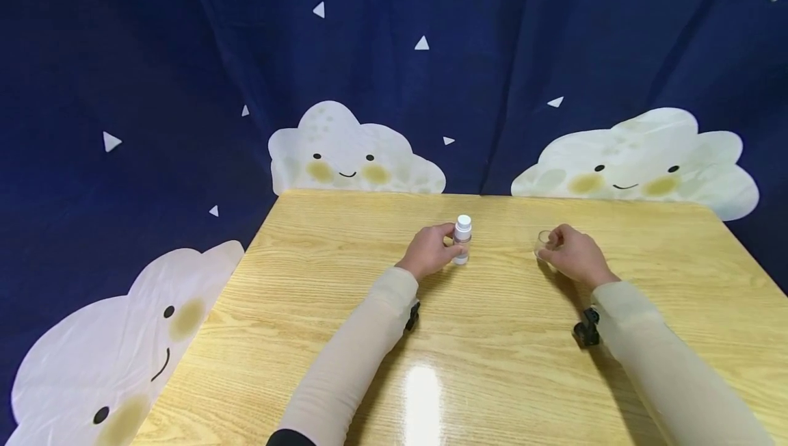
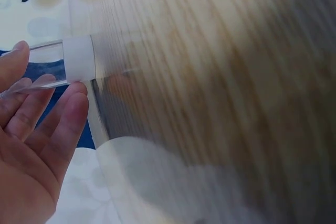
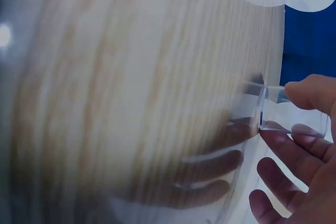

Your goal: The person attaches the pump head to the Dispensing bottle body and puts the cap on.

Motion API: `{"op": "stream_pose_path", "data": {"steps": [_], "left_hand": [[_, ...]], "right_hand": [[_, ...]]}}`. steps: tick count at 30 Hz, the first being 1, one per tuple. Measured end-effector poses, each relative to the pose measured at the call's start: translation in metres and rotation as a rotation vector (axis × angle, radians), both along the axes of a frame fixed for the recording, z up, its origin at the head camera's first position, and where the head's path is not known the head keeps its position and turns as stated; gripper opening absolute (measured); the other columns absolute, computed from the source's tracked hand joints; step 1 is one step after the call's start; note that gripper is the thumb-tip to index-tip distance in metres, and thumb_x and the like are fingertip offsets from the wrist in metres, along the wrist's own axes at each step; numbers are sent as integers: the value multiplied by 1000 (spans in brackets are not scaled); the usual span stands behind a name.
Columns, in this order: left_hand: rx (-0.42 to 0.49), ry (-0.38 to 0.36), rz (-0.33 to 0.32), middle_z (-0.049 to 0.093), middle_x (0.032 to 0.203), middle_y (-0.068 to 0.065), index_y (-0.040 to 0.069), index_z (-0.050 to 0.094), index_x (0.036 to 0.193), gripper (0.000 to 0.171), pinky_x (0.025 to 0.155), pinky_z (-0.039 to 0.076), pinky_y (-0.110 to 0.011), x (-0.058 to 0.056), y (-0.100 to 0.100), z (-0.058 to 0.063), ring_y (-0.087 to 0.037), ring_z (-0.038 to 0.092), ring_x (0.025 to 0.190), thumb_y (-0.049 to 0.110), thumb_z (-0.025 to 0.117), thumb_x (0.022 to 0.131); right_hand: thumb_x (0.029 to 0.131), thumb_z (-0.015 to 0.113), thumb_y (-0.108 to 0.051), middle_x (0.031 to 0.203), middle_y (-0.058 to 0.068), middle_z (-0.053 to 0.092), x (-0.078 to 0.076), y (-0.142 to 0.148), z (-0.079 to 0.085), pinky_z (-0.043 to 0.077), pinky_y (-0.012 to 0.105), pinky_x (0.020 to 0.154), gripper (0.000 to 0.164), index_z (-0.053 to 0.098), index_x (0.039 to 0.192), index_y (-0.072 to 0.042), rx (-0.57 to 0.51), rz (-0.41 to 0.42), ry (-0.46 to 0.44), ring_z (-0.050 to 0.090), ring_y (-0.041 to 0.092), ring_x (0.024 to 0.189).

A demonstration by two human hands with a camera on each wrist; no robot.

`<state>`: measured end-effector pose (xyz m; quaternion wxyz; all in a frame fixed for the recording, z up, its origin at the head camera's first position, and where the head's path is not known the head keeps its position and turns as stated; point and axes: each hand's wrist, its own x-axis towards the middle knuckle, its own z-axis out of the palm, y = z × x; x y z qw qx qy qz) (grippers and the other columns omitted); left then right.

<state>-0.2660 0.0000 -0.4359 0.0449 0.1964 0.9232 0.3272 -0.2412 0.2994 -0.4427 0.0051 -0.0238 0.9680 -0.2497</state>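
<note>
My left hand [image 1: 427, 252] grips a small clear bottle with a white cap [image 1: 464, 224], thumb on one side and fingers on the other. The bottle stands upright, and in the left wrist view its white base [image 2: 79, 59] is at the wooden surface. To the right, my right hand [image 1: 577, 255] holds a small clear glass cup [image 1: 542, 243] between thumb and fingers. In the right wrist view the cup [image 3: 273, 109] looks see-through, its bottom at the tabletop, while the lower fingers stay off it. A gap of bare wood separates bottle and cup.
Both things are on a light wooden table [image 1: 345, 254], toward its far side. A dark blue curtain [image 1: 369, 56] with white clouds and triangles hangs behind and to the left. Black wrist devices [image 1: 587, 328] sit under the sleeves. Light glares near the front.
</note>
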Motion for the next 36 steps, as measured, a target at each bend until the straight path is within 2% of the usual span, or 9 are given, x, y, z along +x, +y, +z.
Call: {"op": "stream_pose_path", "data": {"steps": [6,13,16,20,24,29,36], "left_hand": [[22,-32,4,68,129,0,16,60,133,41,84,57,-26,-1,-2,-2,-16,70,103,31,67,95],[41,-65,15,69,119,-4,14,61,117,30,78,54,-25,-2,1,0,-16,67,93,30,71,93],[43,-88,17,68,121,-5,14,61,120,32,80,54,-26,-2,3,1,-17,68,96,28,71,92],[65,-101,9,68,123,-6,14,61,126,37,85,54,-28,-3,4,3,-19,67,101,27,70,93],[62,-91,-4,70,123,-4,16,64,128,36,85,55,-27,-2,5,4,-18,68,101,27,69,94],[36,-58,-1,72,118,-2,18,68,123,32,82,55,-25,-4,4,4,-15,69,97,29,71,93],[21,-38,1,73,117,-1,18,70,119,30,80,55,-24,-5,4,3,-15,69,95,31,72,91]], "right_hand": [[91,64,-32,112,26,63,1,-2,0,48,49,84,38,50,106,1,-11,-14,-30,60,38,98],[92,65,-31,115,27,62,2,-5,1,47,40,78,39,49,108,1,-31,14,-69,60,35,96],[93,65,-31,115,27,62,3,-5,0,48,40,78,40,49,110,2,-38,18,-77,60,35,96],[92,65,-29,112,26,63,3,-6,-2,49,47,82,41,51,113,3,-45,13,-50,61,37,98],[92,66,-28,110,26,63,2,-6,-2,49,45,81,42,52,115,4,-52,24,-26,61,36,97],[92,65,-27,106,24,62,2,-8,0,47,39,77,41,52,115,4,-52,30,0,59,32,91],[94,62,-27,108,26,61,1,-8,3,49,45,80,46,51,123,7,-53,34,0,59,35,94]]}}
